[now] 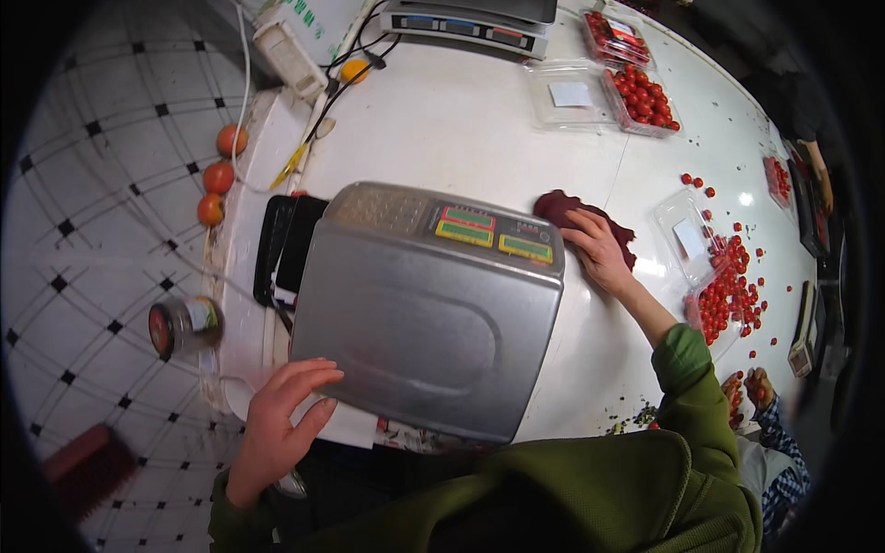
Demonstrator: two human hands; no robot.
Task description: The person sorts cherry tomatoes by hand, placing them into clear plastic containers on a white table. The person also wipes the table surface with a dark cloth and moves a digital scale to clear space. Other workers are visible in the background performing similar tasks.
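Note:
A digital weighing scale (422,325) with a steel platter stands on the white table before me, its displays at the far edge. My left hand (280,422) hovers at the near left corner of the platter, fingers apart, holding nothing. On the right, my right hand (598,249) rests on a dark red cloth (615,228) that lies crumpled beside the scale's far right corner. The fingertips touch or nearly touch the scale's edge; whether they grip the cloth is hard to tell.
Clear plastic boxes of cherry tomatoes (641,100) and loose cherry tomatoes (729,290) lie to the right. Another scale (467,31) stands at the back. Larger tomatoes (218,177) and a glass jar (187,325) are left. A co-worker's hands (759,388) hold tomatoes at the lower right.

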